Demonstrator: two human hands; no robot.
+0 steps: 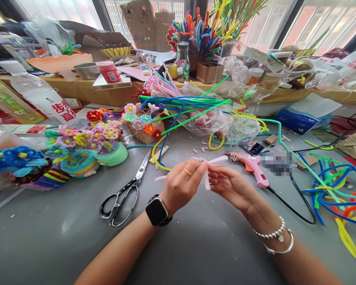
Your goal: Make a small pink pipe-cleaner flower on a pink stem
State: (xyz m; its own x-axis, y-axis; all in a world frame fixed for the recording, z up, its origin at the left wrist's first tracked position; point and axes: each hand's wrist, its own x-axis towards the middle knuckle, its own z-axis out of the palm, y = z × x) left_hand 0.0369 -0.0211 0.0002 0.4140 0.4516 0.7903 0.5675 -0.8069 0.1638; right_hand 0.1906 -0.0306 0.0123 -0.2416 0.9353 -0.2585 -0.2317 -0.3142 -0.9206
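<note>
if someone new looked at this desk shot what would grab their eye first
Probably the bright bunch of fuzzy stems at top centre, then the colourful fuzzy flowers crowding the left side. After those, likely the pink glue gun lying just beyond the right hand, and the pale pink strip pinched in the left hand.

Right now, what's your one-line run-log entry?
left hand: pinching pale pink strip | right hand: at same strip | scissors: on table, left of hands | glue gun: on table, right
</note>
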